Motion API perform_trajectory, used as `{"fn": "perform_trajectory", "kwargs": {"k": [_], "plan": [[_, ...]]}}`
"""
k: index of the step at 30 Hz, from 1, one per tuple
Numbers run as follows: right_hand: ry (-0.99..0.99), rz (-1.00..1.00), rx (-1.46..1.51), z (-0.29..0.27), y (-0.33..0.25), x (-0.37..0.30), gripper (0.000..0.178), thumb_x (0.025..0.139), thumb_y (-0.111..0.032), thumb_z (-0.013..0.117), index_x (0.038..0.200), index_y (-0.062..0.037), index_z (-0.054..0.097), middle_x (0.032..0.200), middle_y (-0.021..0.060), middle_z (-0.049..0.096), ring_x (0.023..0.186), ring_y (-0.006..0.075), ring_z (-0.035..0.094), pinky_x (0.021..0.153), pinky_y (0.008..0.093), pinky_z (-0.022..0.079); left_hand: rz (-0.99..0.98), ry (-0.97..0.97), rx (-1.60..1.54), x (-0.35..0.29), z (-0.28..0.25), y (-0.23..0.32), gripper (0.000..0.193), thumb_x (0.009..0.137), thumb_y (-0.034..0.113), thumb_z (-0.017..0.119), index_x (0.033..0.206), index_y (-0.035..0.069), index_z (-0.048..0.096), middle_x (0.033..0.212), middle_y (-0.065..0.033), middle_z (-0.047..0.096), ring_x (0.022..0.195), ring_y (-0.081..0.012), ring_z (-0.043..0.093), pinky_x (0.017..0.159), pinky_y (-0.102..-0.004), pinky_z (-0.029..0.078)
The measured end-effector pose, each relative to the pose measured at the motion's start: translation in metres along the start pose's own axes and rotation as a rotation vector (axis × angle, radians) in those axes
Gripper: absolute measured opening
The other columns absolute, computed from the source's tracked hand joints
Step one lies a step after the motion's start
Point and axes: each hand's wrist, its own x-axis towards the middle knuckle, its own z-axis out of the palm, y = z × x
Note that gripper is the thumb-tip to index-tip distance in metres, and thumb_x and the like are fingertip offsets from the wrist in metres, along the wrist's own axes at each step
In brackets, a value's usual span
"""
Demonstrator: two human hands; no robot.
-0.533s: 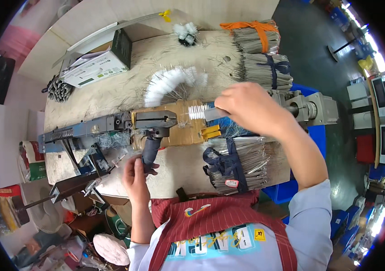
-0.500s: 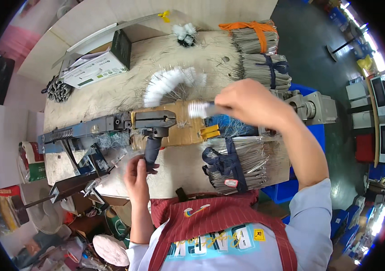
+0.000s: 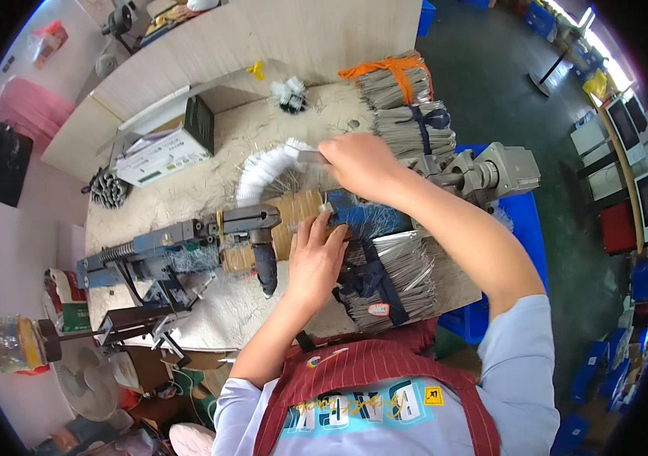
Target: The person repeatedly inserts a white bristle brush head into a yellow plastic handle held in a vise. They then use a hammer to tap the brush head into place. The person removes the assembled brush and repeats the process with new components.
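Observation:
My right hand (image 3: 358,166) is closed, its fingertips against the right end of a curved row of white-bristled wire brushes (image 3: 263,173). A short greyish, blurred end of the brush it grips sticks out toward that row. Lower down, my left hand (image 3: 315,262) reaches over the brown cardboard (image 3: 287,220) with its fingers spread. Its fingertips are near a small white piece (image 3: 327,207) at the cardboard's right edge; whether they touch it I cannot tell. Left of this hand is the machine's metal jaw (image 3: 251,218), with a dark wrapped handle (image 3: 265,267) hanging below.
Bundles of thin metal wires lie at the right, one tied with orange cloth (image 3: 392,68), another with dark cloth (image 3: 392,277). A motor unit (image 3: 502,171) sits above a blue bin (image 3: 525,235). A white-green box (image 3: 164,152) and a small white-bristled cluster (image 3: 289,95) stand farther back.
My left hand has left the dark handle and moved right, onto the cardboard. The handle now hangs free. My right hand has carried the white-bristled brush left to the curved row.

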Motion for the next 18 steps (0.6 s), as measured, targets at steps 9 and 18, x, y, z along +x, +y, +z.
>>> {"fn": "perform_trajectory", "kwargs": {"k": [9,18], "plan": [[0.062,0.166,0.122,-0.005,0.006,0.009,0.018,0.083,-0.019,0.066,0.090,-0.0017,0.066,0.082,0.0183,0.066,0.082,0.0388,0.064,0.071,0.0473,0.050,0.148,0.066,0.091,0.010,0.020,-0.013,0.040,0.081,0.006,0.063,0.120,0.003,0.057,0.111,-0.0131,0.058,0.102,-0.0319,0.054,0.085,-0.0423,0.045],[-0.133,0.312,0.143,-0.052,0.021,-0.197,0.021,0.085,-0.020,0.067,0.083,-0.0020,0.057,0.075,0.0143,0.059,0.072,0.0358,0.060,0.064,0.0440,0.046,-0.013,0.023,0.139,-0.003,0.019,-0.012,0.042,0.085,0.005,0.062,0.126,0.001,0.052,0.132,-0.0160,0.049,0.125,-0.0388,0.043,0.103,-0.0464,0.039]]}}
